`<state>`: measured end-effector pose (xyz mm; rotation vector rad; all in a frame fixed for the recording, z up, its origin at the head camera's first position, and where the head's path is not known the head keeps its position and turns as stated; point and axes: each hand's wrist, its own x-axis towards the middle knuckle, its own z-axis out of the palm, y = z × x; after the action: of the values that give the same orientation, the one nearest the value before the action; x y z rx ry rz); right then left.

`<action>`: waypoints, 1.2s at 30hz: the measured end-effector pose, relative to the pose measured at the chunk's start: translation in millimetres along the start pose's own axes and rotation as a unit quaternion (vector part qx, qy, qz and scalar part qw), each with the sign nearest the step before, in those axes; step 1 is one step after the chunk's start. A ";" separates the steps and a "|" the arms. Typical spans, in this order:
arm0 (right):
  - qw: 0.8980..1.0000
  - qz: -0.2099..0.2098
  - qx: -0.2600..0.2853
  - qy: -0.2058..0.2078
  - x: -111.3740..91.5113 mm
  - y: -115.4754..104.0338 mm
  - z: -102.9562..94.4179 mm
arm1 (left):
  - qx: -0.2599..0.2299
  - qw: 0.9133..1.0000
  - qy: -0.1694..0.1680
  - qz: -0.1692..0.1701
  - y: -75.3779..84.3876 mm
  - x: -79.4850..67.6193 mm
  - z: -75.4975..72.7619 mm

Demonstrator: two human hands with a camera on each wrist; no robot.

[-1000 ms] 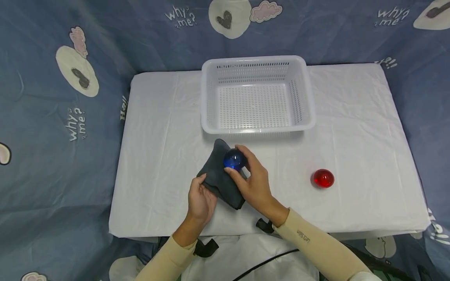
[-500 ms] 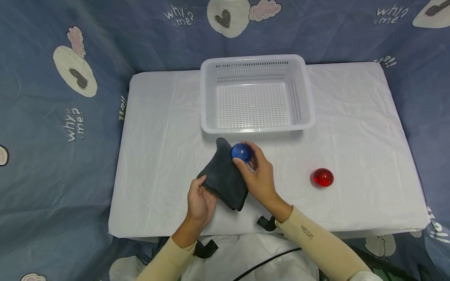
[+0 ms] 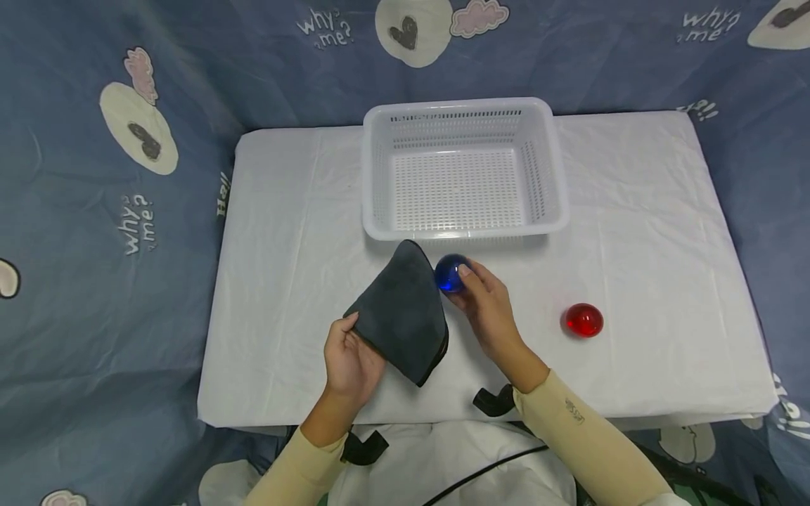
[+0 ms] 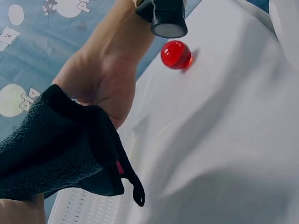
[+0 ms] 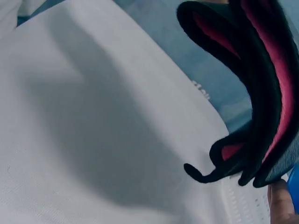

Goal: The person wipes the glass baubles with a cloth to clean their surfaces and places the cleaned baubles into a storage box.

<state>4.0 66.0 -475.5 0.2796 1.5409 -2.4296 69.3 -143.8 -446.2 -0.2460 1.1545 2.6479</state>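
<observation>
My left hand (image 3: 354, 362) grips the lower left corner of a dark grey cloth (image 3: 401, 316), thumb on top and fingers underneath. The cloth hangs folded in layers; the right wrist view shows its pink inner side and a small loop (image 5: 198, 175) at a corner. Beside the cloth's right edge, my right hand (image 3: 490, 309) holds a clear blue ball (image 3: 448, 275) between thumb and fingers. A sliver of that ball shows at the right wrist view's edge. A red ball (image 3: 583, 320) rests on the table, to the right of my right hand.
A white perforated plastic basket (image 3: 465, 234) stands at the back middle of the white-covered table (image 3: 285, 211). Blue printed fabric (image 3: 76, 316) surrounds the table. A black cable (image 3: 484, 472) crosses my lap.
My right hand has moved right with the blue ball, from over the cloth to its right edge. The cloth now lies flatter and wider. The red ball and basket have stayed put.
</observation>
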 end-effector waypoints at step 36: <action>0.889 -0.063 -0.452 0.047 112.1 -107.9 -38.0 | -0.018 0.999 0.031 -0.008 4.5 4.6 -14.8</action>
<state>-134.9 132.6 -431.7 0.1043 2.5726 -1.5131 64.5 -156.9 -454.1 -0.3440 1.1190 2.6673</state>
